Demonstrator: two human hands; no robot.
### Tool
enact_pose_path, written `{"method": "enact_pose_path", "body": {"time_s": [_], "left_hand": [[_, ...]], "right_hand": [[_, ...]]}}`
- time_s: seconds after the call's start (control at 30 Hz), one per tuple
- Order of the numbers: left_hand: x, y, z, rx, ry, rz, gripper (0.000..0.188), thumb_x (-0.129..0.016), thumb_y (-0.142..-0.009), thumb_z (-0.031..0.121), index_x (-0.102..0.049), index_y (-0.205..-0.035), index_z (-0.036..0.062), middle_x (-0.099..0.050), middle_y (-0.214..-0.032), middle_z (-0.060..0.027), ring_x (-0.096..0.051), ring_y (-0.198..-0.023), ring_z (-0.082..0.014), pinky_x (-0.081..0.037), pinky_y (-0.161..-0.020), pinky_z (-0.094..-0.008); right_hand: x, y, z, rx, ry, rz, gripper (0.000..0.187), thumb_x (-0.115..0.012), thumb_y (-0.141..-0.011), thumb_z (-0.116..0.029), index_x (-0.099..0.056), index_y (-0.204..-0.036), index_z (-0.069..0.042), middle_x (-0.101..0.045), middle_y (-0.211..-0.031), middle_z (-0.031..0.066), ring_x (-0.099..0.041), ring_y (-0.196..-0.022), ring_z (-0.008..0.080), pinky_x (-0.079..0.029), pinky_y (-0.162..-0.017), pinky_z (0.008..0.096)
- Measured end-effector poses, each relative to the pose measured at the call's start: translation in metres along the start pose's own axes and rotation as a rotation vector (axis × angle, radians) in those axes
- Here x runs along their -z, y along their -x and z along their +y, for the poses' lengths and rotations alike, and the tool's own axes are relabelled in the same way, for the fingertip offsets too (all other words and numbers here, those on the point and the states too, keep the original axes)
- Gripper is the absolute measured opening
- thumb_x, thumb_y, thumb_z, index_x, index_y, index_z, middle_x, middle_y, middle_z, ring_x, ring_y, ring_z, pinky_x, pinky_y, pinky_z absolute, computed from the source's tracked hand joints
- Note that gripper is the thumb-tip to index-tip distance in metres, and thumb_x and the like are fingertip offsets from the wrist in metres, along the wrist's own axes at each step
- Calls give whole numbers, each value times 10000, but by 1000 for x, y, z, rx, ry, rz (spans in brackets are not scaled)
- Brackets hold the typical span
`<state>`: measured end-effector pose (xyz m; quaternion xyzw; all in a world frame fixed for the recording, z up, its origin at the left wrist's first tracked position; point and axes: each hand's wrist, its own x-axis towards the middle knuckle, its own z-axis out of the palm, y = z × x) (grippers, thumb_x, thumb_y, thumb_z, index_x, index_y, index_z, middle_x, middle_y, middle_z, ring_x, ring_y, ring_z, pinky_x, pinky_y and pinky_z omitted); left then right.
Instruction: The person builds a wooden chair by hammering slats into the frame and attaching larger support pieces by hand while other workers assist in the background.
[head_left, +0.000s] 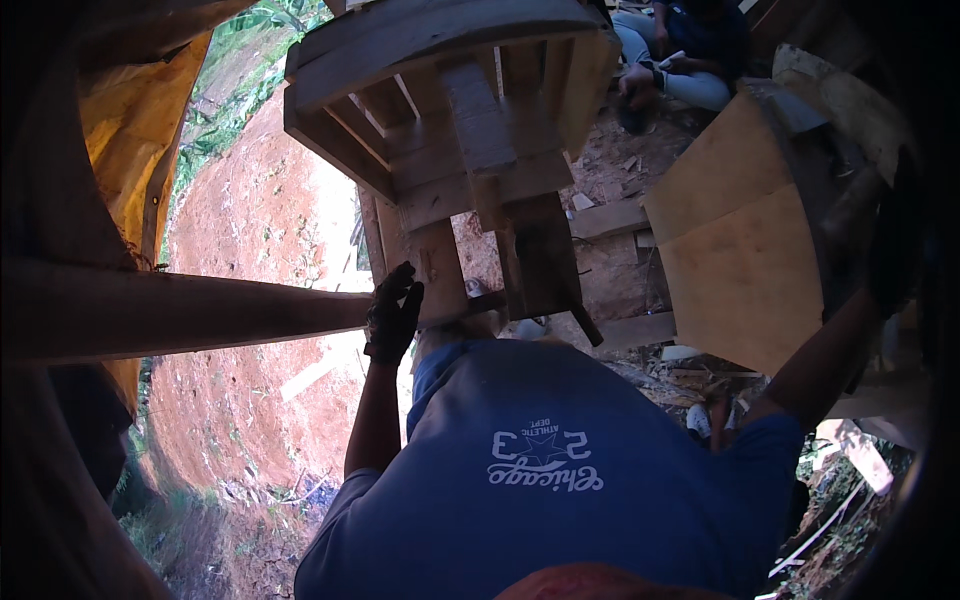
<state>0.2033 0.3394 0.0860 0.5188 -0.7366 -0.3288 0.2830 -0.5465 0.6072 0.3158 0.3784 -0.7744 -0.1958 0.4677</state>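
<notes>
My left hand (393, 314), in a dark glove, is raised left of my body at the right end of a long wooden beam (190, 312). Its fingers are apart and hold nothing I can see; whether they touch the beam I cannot tell. Just beyond it stands a slatted wooden crate-like frame (470, 110) with boards below. My right arm reaches out to the far right, where my right hand (893, 245), also dark, is lost in shadow at the picture's rim. Nearest to it is a large, light brown wooden panel (740, 230), standing at a slant.
A seated person (690, 60) is at the upper right. Planks and wood scraps (625, 255) lie on the ground between frame and panel. A yellow tarp (140, 120) hangs at the left, with a reddish earth slope (260, 220) beyond. More wood pieces (865, 455) lie lower right.
</notes>
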Motion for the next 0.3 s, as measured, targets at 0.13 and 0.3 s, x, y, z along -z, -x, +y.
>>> {"method": "enact_pose_path", "body": {"time_s": [0.13, 0.3], "left_hand": [[-10, -24, 17, 91, -34, 190, 580, -763, -959, 247, -539, -1444, 21, -634, -1362, -156, -613, -1269, -260, -509, -1056, -392], [-38, -105, -30, 297, -13, 306, 936, -866, -842, 373, -384, -1544, -16, -469, -1540, -225, -494, -1407, -333, -429, -1146, -437]], "right_hand": [[95, 47, -23, -112, -394, 133, 690, -588, -1054, -294, -290, -1630, -56, -407, -1627, 128, -442, -1466, 252, -407, -1171, 352], [138, 72, -131, -348, -1278, 103, 690, -828, -863, -159, -528, -1465, -1, -612, -1436, 153, -585, -1331, 258, -500, -1065, 350]]}}
